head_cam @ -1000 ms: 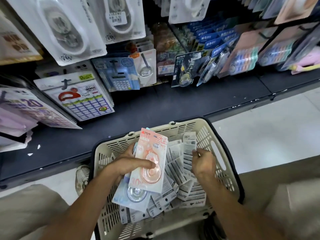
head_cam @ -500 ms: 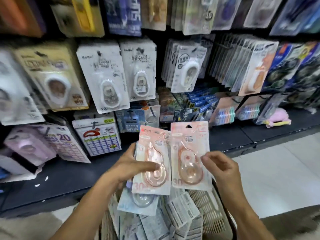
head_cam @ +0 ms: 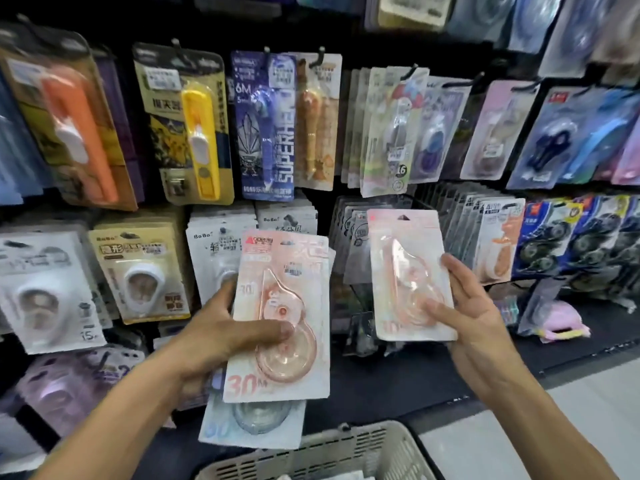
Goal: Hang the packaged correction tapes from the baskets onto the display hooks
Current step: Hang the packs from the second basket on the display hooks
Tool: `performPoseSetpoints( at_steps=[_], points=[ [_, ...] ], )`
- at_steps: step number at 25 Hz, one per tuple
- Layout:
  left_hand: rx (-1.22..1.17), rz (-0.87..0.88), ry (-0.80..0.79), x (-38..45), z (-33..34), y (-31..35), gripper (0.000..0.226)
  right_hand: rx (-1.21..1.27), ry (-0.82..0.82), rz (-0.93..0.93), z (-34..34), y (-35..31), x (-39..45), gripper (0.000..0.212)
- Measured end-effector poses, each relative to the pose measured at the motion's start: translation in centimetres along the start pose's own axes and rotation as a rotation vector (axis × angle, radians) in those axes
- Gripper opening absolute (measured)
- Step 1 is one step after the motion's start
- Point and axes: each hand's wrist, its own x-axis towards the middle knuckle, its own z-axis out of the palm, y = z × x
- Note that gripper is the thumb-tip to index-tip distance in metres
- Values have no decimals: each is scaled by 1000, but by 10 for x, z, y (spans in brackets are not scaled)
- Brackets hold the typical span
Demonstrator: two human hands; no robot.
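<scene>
While both hands hover before display wall, hanging step pending: right hand (head_cam: 474, 317) pinches pink carded correction tape pack (head_cam: 408, 275), raised near matching pink row (head_cam: 498, 247); next, hang-hole must meet hook. Left hand (head_cam: 214, 334) grips second pink pack (head_cam: 280, 317) over pale blue pack (head_cam: 252, 424). Beige slotted plastic basket (head_cam: 346, 452) below, contents mostly out of frame.

Inventory as I see it. Left hand (head_cam: 211, 336), 7 o'clock: grips a pink correction tape pack (head_cam: 280, 317), thumb across its blister, a blue pack (head_cam: 252, 424) stacked beneath. Right hand (head_cam: 474, 317), 4 o'clock: pinches a second pink pack (head_cam: 408, 275). Basket rim (head_cam: 346, 448), 6 o'clock. Hanging packs (head_cam: 194, 123), 10 to 2 o'clock.
</scene>
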Motion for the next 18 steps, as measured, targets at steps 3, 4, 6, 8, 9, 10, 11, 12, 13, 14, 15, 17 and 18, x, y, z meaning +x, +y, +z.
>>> performPoseSetpoints(
  at_steps=[3,4,6,8,9,10,11,12,13,14,15,17,18],
  points=[
    [-97,2,-29,13,14,2,99,-63,240,-14,-20,-25,30,47],
    [-126,2,-44,18,21,1,97,-112,289,2,-28,-29,37,42],
    [-168,-8,-69,24,36,-4,96,-229,337,22,-44,-28,45,34],
    [-193,-15,-105,29,47,-7,97,-271,392,30,-55,-23,49,28],
    [-200,-13,-120,31,51,-8,96,-262,421,28,-59,-21,49,26],
    [-203,-12,-129,34,55,-9,95,-264,443,24,-61,-19,50,27],
    [-205,-10,-128,35,57,-10,96,-284,457,30,-61,-18,52,31],
    [-209,-8,-119,36,60,-10,97,-304,461,53,-60,-18,54,36],
    [-217,-4,-108,38,63,-11,98,-307,454,95,-58,-18,54,44],
    [-224,6,-95,38,66,-11,99,-299,438,135,-52,-20,52,51],
    [-224,19,-76,39,69,-11,99,-320,400,160,-44,-21,46,53],
    [-210,52,-25,41,74,-12,97,-415,180,166,-20,-16,25,46],
    [-207,61,-6,42,77,-13,95,-431,4,187,-3,-12,10,47]
  ],
)
